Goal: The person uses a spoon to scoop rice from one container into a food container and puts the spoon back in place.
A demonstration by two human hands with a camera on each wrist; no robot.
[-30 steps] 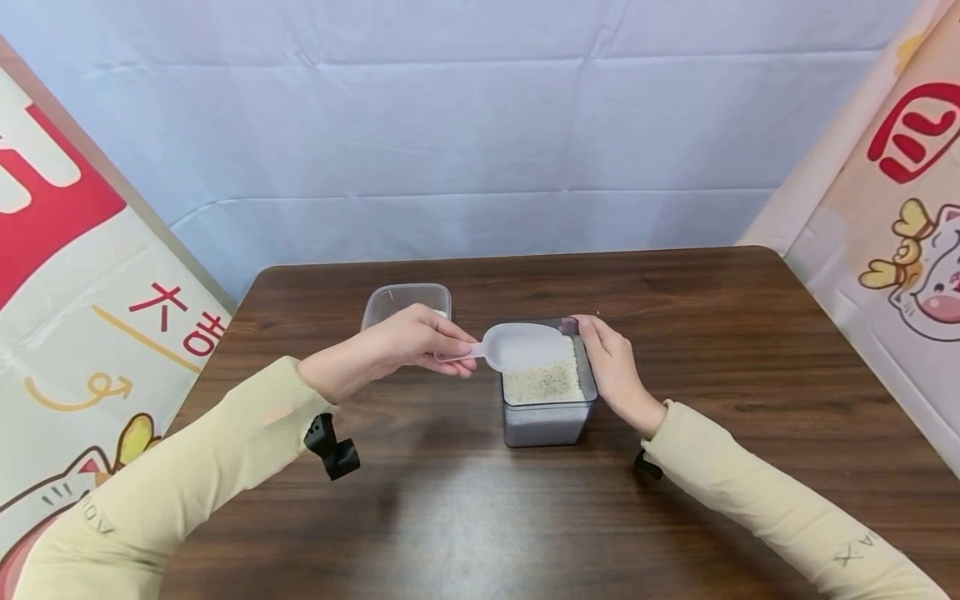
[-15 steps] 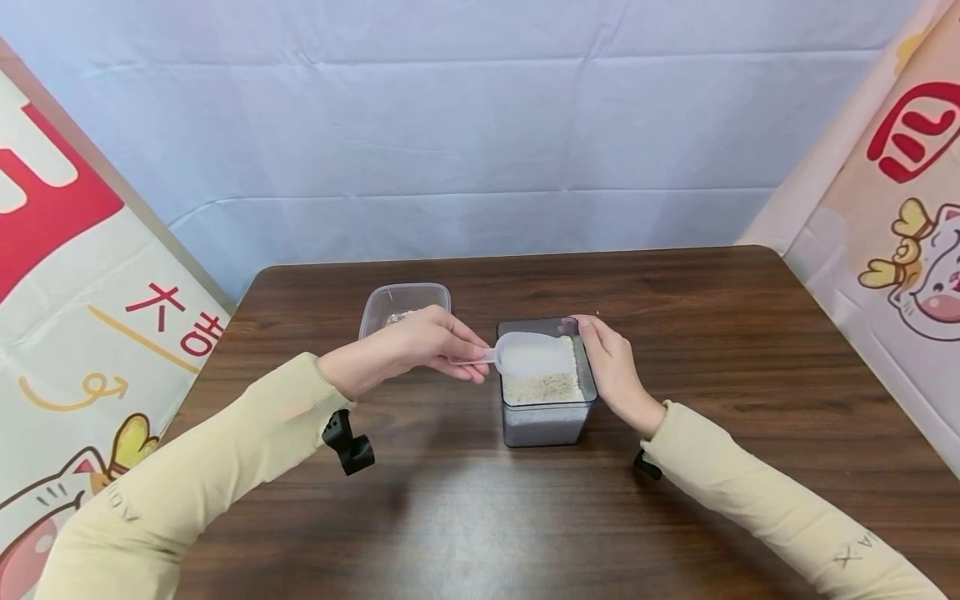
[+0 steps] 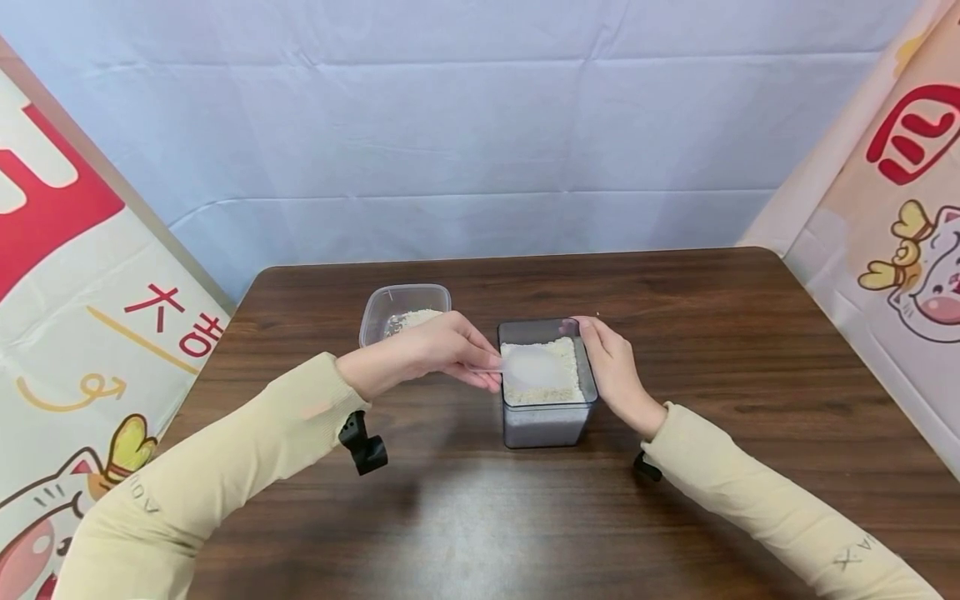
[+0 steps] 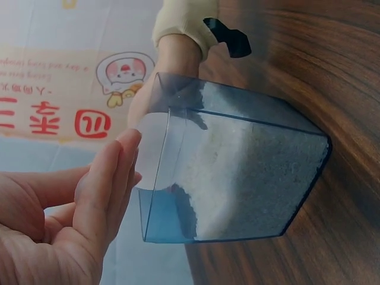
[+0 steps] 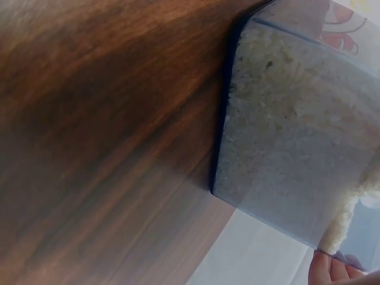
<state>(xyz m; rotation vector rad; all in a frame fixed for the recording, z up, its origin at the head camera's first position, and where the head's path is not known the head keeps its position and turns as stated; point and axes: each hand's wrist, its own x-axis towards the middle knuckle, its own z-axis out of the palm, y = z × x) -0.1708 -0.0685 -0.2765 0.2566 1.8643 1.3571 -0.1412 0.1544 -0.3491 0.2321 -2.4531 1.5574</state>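
Observation:
My left hand [image 3: 438, 354] pinches the handle of a translucent white scoop [image 3: 532, 367]. The scoop's bowl lies over the rice [image 3: 558, 393], low within the mouth of a smoky-clear square container [image 3: 546, 429]. In the left wrist view, the scoop [image 4: 159, 148] shows through the container's wall, above the sloping rice. Thumb and fingers of my right hand [image 3: 617, 367] grip the container's far right rim. Its fingertips [image 5: 320, 270] show at that rim in the right wrist view. The container stands upright on the brown wooden table [image 3: 465, 517]. The scoop's handle is mostly hidden by my left fingers.
Behind my left hand stands a clear plastic tub [image 3: 378, 312] with some rice [image 3: 418, 317] in it, its near side covered by the hand. A pale cloth [image 3: 480, 150] hangs beyond the table's back edge. Printed banners [image 3: 900, 275] flank the table.
My left hand has moved right and slightly toward me, bringing the scoop lower over the rice. More of the tub's rice now shows. The right hand and container have stayed in place.

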